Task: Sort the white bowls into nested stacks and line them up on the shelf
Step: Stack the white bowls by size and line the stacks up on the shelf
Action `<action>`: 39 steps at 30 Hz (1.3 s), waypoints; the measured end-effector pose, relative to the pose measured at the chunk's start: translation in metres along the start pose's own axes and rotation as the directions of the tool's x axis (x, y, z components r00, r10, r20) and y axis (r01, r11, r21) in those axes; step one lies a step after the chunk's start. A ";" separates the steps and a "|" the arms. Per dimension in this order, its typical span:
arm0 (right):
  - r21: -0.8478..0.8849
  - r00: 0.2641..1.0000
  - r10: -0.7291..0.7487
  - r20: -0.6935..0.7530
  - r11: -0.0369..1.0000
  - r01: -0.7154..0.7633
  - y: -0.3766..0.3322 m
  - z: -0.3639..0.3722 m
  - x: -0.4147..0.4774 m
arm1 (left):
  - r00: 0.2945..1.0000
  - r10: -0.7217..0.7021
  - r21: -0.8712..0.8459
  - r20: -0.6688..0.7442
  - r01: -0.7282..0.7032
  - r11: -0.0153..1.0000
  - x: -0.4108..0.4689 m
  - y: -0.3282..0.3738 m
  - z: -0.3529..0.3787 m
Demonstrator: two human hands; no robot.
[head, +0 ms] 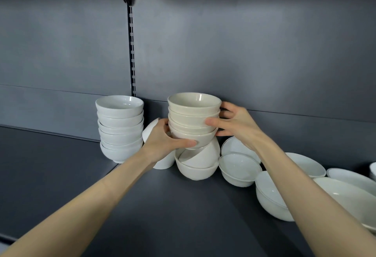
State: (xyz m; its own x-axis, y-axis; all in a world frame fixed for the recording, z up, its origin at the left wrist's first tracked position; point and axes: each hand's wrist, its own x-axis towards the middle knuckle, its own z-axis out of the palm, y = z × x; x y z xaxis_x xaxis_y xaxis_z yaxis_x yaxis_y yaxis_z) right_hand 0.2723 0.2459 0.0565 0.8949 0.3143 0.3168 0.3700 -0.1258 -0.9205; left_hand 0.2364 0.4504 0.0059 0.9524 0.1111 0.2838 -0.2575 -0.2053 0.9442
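While hands (162, 142) (237, 123) grip stack (194, 114), tilted bowl (150, 129) half-hidden

Bare shelf (61, 175) lies left; loose bowls (240, 168) crowd the right.

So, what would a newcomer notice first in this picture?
Both hands grip a stack of cream glazed bowls at the centre: the left hand low, the right hand higher. Left of it stands a stack of white glossy bowls; loose white shallow bowls lie scattered at the right on the dark grey shelf.
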 end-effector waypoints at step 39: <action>0.048 0.998 0.061 -0.006 0.997 -0.061 0.029 -0.006 -0.027 | 0.987 0.026 0.122 0.159 -0.045 0.991 0.008 -0.042 0.013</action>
State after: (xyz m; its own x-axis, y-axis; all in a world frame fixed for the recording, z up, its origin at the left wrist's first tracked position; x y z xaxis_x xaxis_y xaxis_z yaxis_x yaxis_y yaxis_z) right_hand 0.2601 0.2282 0.0225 0.9174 0.3002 0.2612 0.3025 -0.0997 -0.9479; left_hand 0.2567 0.4469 -0.0341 0.9593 -0.0501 0.2778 -0.2785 -0.3276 0.9028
